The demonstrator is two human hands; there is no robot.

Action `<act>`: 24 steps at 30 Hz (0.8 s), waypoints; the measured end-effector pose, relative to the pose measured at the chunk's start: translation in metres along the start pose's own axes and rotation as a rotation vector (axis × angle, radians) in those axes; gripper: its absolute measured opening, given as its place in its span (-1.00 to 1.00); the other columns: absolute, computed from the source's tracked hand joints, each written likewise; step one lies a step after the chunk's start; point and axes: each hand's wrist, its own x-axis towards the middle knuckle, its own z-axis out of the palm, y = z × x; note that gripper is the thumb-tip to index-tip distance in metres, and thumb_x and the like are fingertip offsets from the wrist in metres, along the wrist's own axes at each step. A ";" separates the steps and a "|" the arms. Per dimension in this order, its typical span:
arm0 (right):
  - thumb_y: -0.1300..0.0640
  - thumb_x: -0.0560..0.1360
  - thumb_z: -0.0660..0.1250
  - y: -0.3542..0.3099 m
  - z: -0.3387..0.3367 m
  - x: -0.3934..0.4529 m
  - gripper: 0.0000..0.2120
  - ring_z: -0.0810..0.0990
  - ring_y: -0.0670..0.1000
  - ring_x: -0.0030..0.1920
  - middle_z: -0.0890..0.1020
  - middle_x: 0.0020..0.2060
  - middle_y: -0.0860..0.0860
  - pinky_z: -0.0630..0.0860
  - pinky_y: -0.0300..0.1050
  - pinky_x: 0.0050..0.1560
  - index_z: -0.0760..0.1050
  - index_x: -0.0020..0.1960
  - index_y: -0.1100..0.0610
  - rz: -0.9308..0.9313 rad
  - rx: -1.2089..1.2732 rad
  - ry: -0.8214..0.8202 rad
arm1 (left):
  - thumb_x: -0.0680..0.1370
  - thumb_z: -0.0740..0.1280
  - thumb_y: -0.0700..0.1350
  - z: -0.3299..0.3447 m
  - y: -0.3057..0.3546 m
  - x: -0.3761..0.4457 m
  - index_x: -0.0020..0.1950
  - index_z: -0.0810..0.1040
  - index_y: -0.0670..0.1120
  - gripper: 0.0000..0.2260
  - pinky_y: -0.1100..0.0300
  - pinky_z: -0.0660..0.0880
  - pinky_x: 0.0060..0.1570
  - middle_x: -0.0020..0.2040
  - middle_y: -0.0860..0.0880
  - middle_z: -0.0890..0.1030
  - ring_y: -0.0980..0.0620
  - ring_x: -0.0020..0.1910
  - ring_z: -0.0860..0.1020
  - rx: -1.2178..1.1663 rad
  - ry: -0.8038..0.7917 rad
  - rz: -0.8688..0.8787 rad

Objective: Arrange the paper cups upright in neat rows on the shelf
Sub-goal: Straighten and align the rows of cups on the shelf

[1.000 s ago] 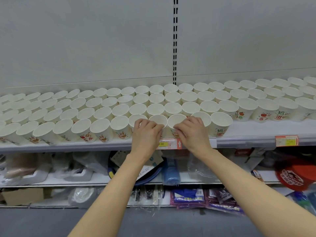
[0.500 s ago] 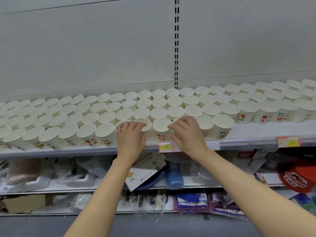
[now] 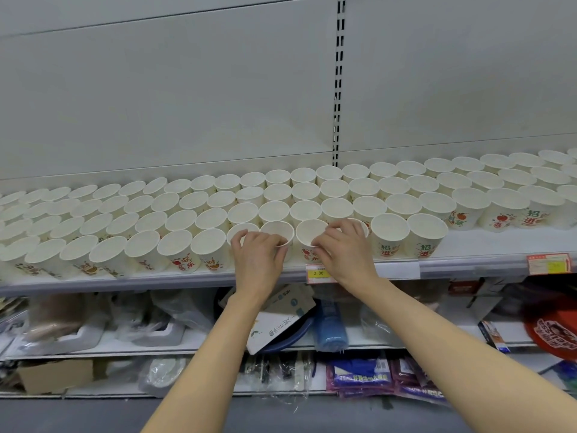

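Note:
Several rows of white paper cups (image 3: 388, 232) with red and green print stand upright on the grey shelf (image 3: 487, 245), rims touching. My left hand (image 3: 259, 260) curls round a front-row cup (image 3: 278, 231), with its thumb in front of the neighbouring cup (image 3: 242, 229). My right hand (image 3: 346, 254) grips another front-row cup (image 3: 363, 226) that it mostly hides; its thumb touches the cup to the left (image 3: 310, 231). A narrow gap separates the two cups between my hands.
To the right of the last front-row cup (image 3: 427, 232), the front strip of the shelf is bare. Price tags (image 3: 320, 272) (image 3: 548, 264) sit on the shelf edge. Lower shelves (image 3: 459, 317) hold bagged goods, a cardboard box (image 3: 56, 375) and a red item (image 3: 555, 331).
My left hand slid one cup to the left along the front row and now curls round a cup. My right hand stayed at the same cups, shifting its fingers slightly.

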 end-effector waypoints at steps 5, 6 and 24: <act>0.11 0.38 0.41 -0.003 0.000 -0.003 -0.95 0.47 0.07 -0.03 0.60 -0.26 -0.06 0.27 -0.03 0.02 0.60 -0.20 0.08 -0.010 -0.012 0.020 | 0.55 0.36 0.03 0.004 0.000 -0.001 -0.06 0.66 0.08 -0.91 0.09 0.16 0.24 -0.18 0.13 0.64 0.06 -0.05 0.55 -0.005 -0.002 0.051; 0.11 0.37 0.41 -0.003 0.000 -0.003 -0.96 0.47 0.07 -0.04 0.60 -0.26 -0.06 0.27 -0.03 0.02 0.60 -0.20 0.08 -0.012 -0.014 0.023 | 0.55 0.36 0.03 0.004 -0.001 0.000 -0.06 0.66 0.08 -0.91 0.09 0.16 0.24 -0.18 0.13 0.65 0.06 -0.05 0.55 -0.009 -0.002 0.056; 0.08 0.46 0.33 -0.020 -0.027 -0.009 -0.83 0.47 0.08 0.00 0.62 -0.12 -0.04 0.34 -0.05 0.01 0.62 0.01 0.09 0.104 -0.056 0.098 | 0.52 0.43 -0.04 -0.019 -0.031 -0.012 0.13 0.64 -0.02 -0.80 0.12 0.32 0.15 0.11 0.06 0.63 0.00 0.11 0.52 -0.191 0.184 0.180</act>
